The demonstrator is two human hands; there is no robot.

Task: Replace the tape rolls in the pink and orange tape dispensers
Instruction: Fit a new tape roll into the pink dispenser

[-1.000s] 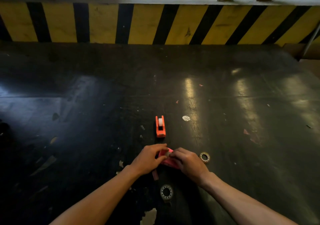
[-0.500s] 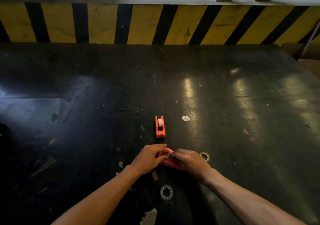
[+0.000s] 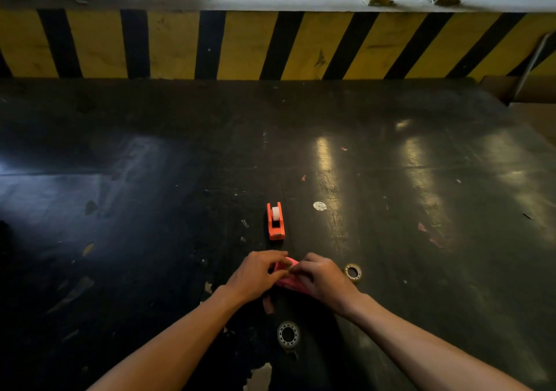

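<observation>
Head view: both hands on pink dispenser [image 3: 287, 279] at near centre. Left hand [image 3: 257, 274] grip pinches it steady, right hand [image 3: 320, 277] grip clamps other end, prob. for roll swap. Orange dispenser [image 3: 275, 221] parked farther off; spare rolls [image 3: 353, 271], [image 3: 288, 334] within reach on surface [image 3: 421, 210].

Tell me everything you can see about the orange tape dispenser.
The orange tape dispenser is a small boxy piece that looks like plastic, standing upright on the dark floor, lengthwise away from the person. A white roll sits in its far end; the near end is lower. Nothing touches it: both hands work beyond its near end on the pink dispenser.
</observation>
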